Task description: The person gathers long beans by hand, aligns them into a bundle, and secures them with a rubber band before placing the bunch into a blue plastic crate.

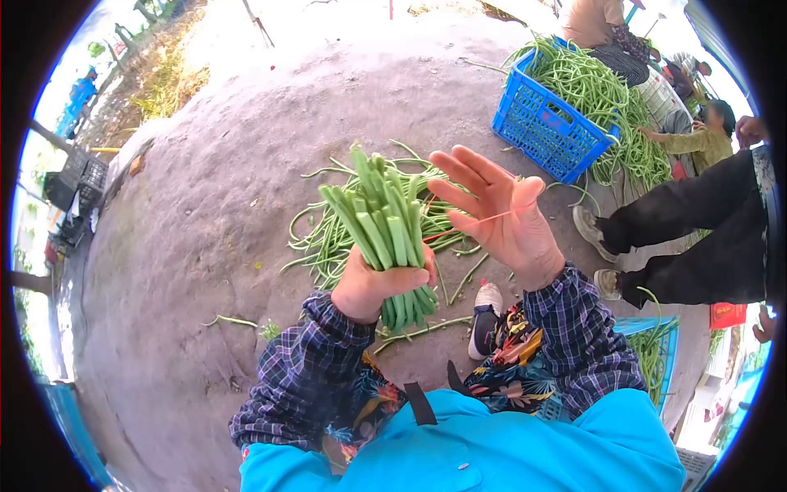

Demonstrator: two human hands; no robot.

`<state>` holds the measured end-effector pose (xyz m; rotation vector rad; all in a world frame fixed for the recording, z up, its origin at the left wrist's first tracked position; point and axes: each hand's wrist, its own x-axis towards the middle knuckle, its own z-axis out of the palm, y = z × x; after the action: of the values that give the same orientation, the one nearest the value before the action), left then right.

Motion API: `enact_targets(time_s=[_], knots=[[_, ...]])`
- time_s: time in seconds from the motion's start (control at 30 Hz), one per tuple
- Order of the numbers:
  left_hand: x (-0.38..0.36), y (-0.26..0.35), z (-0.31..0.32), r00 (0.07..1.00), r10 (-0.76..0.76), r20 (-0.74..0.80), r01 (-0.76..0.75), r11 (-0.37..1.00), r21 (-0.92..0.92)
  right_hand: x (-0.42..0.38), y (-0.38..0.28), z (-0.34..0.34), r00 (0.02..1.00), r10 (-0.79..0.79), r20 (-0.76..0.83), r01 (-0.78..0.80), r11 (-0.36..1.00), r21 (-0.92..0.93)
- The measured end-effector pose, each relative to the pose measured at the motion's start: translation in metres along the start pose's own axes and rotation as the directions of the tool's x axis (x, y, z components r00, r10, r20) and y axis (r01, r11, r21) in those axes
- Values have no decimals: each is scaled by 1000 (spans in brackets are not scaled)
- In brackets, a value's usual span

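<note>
My left hand (373,283) is wrapped round a thick bunch of long green beans (384,217), held upright with the cut ends fanned out at the top. To its right my right hand (500,209) is raised, palm towards me and fingers spread. A thin red rubber band (496,216) runs across that palm near the thumb. Behind and below the bunch, a loose pile of long beans (316,242) lies on the ground.
A blue crate (537,123) overflowing with long beans stands at upper right, with people around it. Close on my right stands a person in dark trousers (697,238). Beside my right leg is a light-blue crate (670,353) holding beans. Dark crates (82,176) sit far left.
</note>
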<state>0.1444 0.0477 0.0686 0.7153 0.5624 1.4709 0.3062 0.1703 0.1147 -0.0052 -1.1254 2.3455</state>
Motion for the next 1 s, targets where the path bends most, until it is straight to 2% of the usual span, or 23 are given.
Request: enact_targets(time_s=[0.03, 0.07, 0.1, 0.17, 0.2, 0.23, 0.3, 0.33, 0.37, 0.43, 0.47, 0.53, 0.57, 0.6, 0.63, 0.7, 0.73, 0.77, 0.83, 0.87, 0.9, 0.97, 1.0], knots=[[0, -2, -1, 1000, -3, -1, 3, 998, 63, 2, 5, 1, 999, -9, -51, 7, 999, -37], [3, -3, -2, 1000, -6, 10, 5, 994, 106, 2, 4, 5, 995, 57, -77, -71, 979, -194], [5, -2, -1, 1000, -6, 8, 5, 995, 104, 4, 8, 7, 995, 59, -78, -73, 978, -193], [11, -2, 1, 1000, -9, 3, 7, 955, 297, 6, 18, 12, 999, 34, 12, -21, 813, -582], [15, -5, 4, 997, 56, 62, -74, 938, 339, 4, 16, 16, 999, 21, -46, -44, 793, -607], [19, -7, 6, 997, 49, 61, -67, 938, 340, 4, 16, 16, 999, 19, -50, -46, 796, -603], [23, -14, 9, 996, 44, 79, -81, 835, 545, 4, 18, 14, 996, -15, -87, -37, 828, -559], [27, -18, 8, 994, 49, 101, -100, 799, 593, 3, 24, 16, 993, -94, -73, 33, 807, -590], [30, -21, 10, 994, 48, 100, -98, 798, 594, 4, 27, 14, 993, -95, -73, 34, 808, -588], [37, -29, 16, 987, 139, 82, -157, 707, 690, 4, 32, 10, 966, -256, -18, 177, 714, -678], [44, -39, 12, 968, 214, 134, -236, 572, 786, 3, 30, 14, 966, -256, -16, 178, 714, -677], [45, -39, 20, 971, 209, 113, -217, 587, 780, 2, 21, 23, 966, -216, -145, 37, 666, -745], [44, -37, 23, 975, 203, 94, -200, 602, 773, 1, 19, 23, 967, -213, -139, 39, 664, -747], [43, -32, 26, 979, 164, 122, -193, 552, 811, 0, 18, 22, 966, -191, -173, 15, 713, -701], [40, -31, 28, 978, 167, 121, -195, 551, 811, -1, 19, 21, 964, -166, -206, -8, 758, -652], [36, -30, 33, 995, 95, 17, -76, 665, 743, -1, 22, 16, 957, -204, -205, 35, 786, -617], [34, -22, 31, 987, 81, 142, -160, 651, 742, -2, 21, 16, 965, -199, -169, 66, 812, -579], [33, -15, 28, 986, 86, 144, -165, 656, 736, -2, 16, 16, 972, -191, -134, 89, 836, -541], [27, -7, 22, 966, -50, 253, -31, 951, 307, -5, 8, 20, 978, -146, -149, 42, 837, -546], [25, -5, 18, 956, -44, 291, 15, 995, 102, -7, 6, 20, 981, -154, -121, 69, 851, -521], [24, -2, 9, 956, -40, 292, 10, 995, 102, -9, 4, 19, 982, -163, -94, 96, 864, -495], [21, 5, -7, 992, -59, 109, 60, 998, -6, -12, -1, 17, 991, -126, -37, 87, 838, -539], [17, 8, -5, 999, 10, 33, -14, 993, 120, -14, 1, 18, 996, -85, -23, 57, 821, -568]])
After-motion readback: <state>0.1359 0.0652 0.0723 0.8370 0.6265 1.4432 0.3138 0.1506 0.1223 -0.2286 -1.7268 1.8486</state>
